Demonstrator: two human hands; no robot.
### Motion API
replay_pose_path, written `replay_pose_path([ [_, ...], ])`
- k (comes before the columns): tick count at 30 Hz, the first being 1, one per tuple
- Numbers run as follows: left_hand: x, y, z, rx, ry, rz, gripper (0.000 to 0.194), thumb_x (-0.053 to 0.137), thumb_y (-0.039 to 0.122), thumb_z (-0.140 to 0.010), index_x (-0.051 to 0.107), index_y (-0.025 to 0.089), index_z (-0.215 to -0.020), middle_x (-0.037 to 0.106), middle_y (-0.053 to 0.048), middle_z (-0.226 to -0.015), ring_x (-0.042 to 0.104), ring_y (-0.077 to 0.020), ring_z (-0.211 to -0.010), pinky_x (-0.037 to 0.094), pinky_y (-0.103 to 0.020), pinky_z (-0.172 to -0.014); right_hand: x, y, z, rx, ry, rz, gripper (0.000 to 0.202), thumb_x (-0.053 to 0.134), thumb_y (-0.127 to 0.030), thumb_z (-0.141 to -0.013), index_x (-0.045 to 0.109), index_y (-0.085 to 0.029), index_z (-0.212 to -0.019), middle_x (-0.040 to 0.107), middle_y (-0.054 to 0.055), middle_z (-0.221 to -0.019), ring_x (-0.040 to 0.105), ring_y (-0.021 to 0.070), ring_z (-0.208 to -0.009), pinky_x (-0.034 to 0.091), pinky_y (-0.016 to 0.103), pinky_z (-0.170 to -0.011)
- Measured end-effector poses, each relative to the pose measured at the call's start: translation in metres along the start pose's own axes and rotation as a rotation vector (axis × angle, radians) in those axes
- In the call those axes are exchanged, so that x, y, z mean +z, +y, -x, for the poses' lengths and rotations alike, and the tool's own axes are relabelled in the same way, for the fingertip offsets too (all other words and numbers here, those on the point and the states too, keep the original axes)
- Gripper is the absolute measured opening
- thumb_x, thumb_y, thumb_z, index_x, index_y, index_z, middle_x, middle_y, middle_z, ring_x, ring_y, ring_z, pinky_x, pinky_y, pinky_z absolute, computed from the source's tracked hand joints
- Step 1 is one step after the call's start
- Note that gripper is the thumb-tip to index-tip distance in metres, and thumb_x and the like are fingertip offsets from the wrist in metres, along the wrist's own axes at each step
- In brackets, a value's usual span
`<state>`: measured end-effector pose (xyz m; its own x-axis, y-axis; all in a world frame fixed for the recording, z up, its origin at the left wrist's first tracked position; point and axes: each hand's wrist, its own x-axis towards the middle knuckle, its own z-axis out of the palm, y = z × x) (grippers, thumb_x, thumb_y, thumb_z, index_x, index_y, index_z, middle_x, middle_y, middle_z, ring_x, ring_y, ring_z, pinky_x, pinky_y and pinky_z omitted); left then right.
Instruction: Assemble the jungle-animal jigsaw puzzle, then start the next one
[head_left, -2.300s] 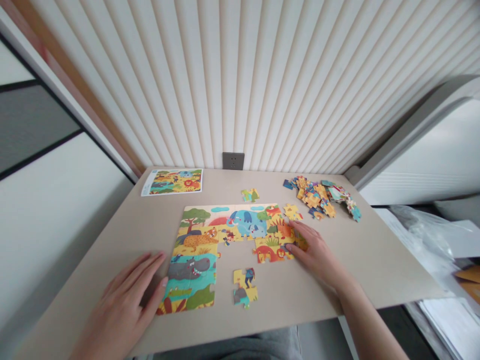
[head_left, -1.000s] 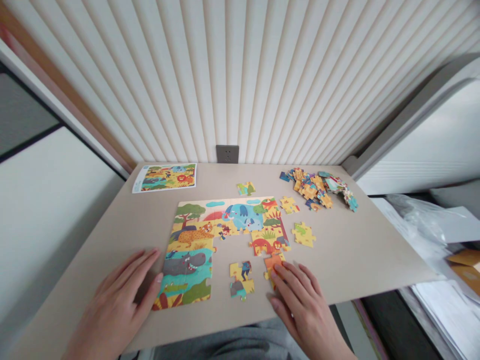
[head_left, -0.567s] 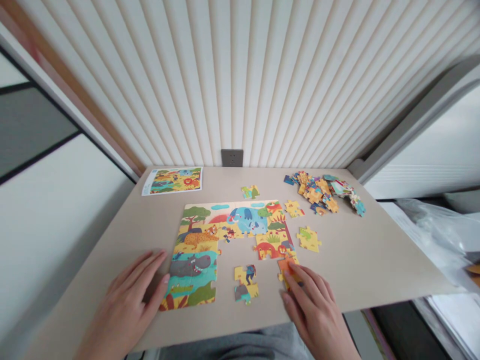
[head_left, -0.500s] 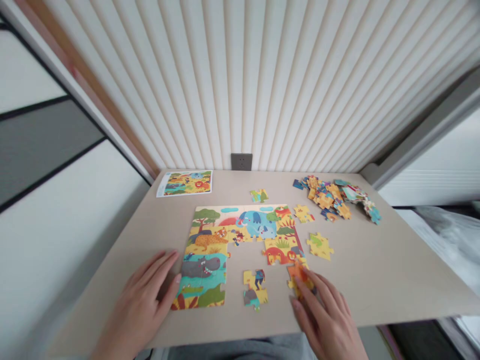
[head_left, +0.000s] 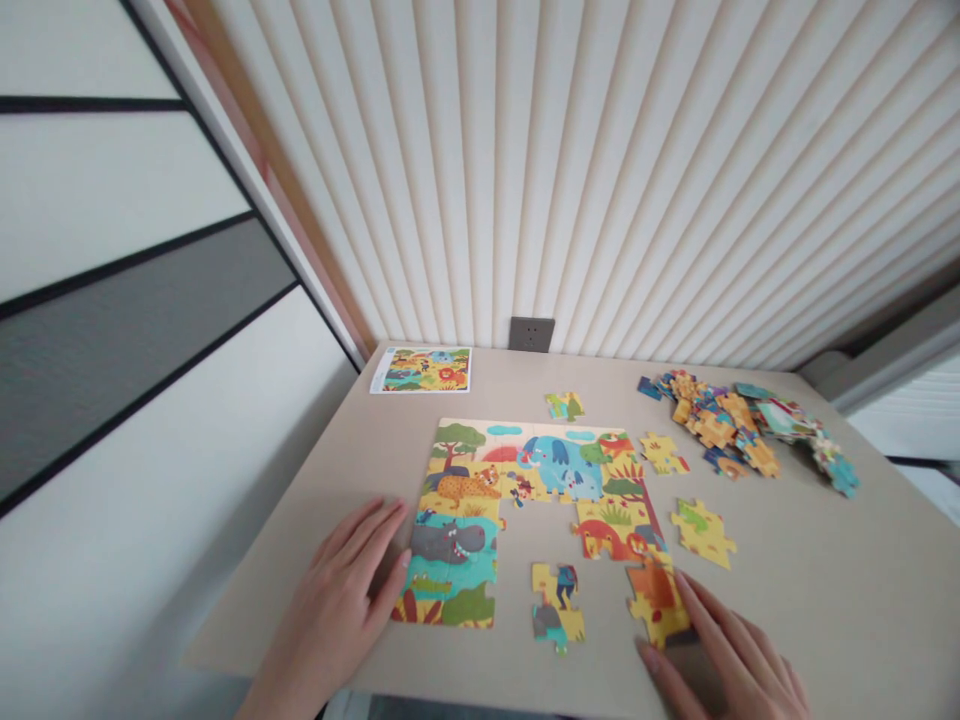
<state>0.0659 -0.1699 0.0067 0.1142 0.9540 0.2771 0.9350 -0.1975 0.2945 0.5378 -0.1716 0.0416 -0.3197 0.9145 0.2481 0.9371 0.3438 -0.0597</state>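
Note:
A partly joined jigsaw puzzle (head_left: 457, 540) of jungle animals lies flat, with a gap in its middle and lower part. My left hand (head_left: 337, 590) rests at its left edge, fingers stretched out, holding nothing. At the lower right, my right hand (head_left: 731, 650) has its fingers on the right edge of an orange and yellow puzzle piece (head_left: 656, 595) and its thumb by the bottom edge. That piece meets the lion section (head_left: 611, 530) above it; whether they interlock I cannot tell. Two joined pieces (head_left: 556, 605) with blue-clad legs lie inside the gap.
Loose pieces lie around: a green one (head_left: 564, 405) behind the puzzle, a yellow one (head_left: 664, 453) and a yellow-green one (head_left: 703, 530) at right. A heap of pieces (head_left: 712, 420) sits back right. The picture card (head_left: 424, 370) lies back left, before the ribbed wall (head_left: 495, 180).
The view has swung left, so everything appears further right. My right fingers have slid off the orange piece's top to its right edge. My left hand stays beside the puzzle.

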Motion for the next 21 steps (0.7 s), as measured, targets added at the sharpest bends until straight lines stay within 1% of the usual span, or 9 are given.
replay_pose_path([
  [3, 0.004, -0.005, 0.003, 0.009, -0.002, 0.018, 0.056, 0.056, 0.041, -0.104, 0.045, 0.026, -0.157, 0.059, -0.009, -0.154, 0.052, -0.0321, -0.145, 0.046, -0.051, -0.119, -0.008, -0.008, -0.001, 0.038, -0.02, -0.063, 0.082, 0.067, -0.054, -0.096, 0.034, -0.03, -0.167, 0.067, 0.011, -0.144, 0.071, 0.0333, -0.115, 0.062, 0.045, -0.083],
  [7, 0.008, -0.012, 0.006, 0.007, -0.002, 0.052, 0.059, 0.054, 0.046, -0.104, 0.043, 0.027, -0.159, 0.058, -0.009, -0.155, 0.053, -0.0324, -0.144, 0.042, -0.052, -0.121, -0.019, -0.023, -0.003, 0.149, -0.072, -0.152, 0.068, 0.064, -0.047, -0.101, 0.039, -0.03, -0.163, 0.064, 0.01, -0.145, 0.067, 0.0312, -0.122, 0.06, 0.046, -0.093],
  [11, 0.009, -0.015, 0.006, 0.008, -0.001, 0.069, 0.059, 0.052, 0.049, -0.104, 0.044, 0.028, -0.158, 0.059, -0.009, -0.153, 0.054, -0.0327, -0.141, 0.042, -0.052, -0.121, -0.023, -0.03, -0.004, 0.21, -0.104, -0.184, 0.063, 0.063, -0.043, -0.103, 0.042, -0.029, -0.161, 0.063, 0.01, -0.146, 0.064, 0.0307, -0.125, 0.059, 0.047, -0.099],
  [17, 0.01, -0.016, 0.006, 0.006, -0.004, 0.047, 0.06, 0.052, 0.051, -0.103, 0.043, 0.029, -0.159, 0.06, -0.009, -0.152, 0.055, -0.0333, -0.141, 0.042, -0.052, -0.12, -0.022, -0.03, -0.006, 0.2, -0.105, -0.196, 0.062, 0.063, -0.042, -0.102, 0.043, -0.03, -0.16, 0.06, 0.009, -0.15, 0.063, 0.031, -0.127, 0.058, 0.048, -0.1],
  [21, 0.01, -0.017, 0.006, 0.008, -0.007, 0.054, 0.06, 0.053, 0.049, -0.103, 0.043, 0.029, -0.159, 0.059, -0.009, -0.153, 0.055, -0.0328, -0.141, 0.043, -0.052, -0.12, -0.025, -0.032, -0.011, 0.166, -0.124, -0.195, 0.062, 0.062, -0.041, -0.103, 0.041, -0.032, -0.161, 0.06, 0.008, -0.152, 0.065, 0.0294, -0.124, 0.059, 0.047, -0.098],
])
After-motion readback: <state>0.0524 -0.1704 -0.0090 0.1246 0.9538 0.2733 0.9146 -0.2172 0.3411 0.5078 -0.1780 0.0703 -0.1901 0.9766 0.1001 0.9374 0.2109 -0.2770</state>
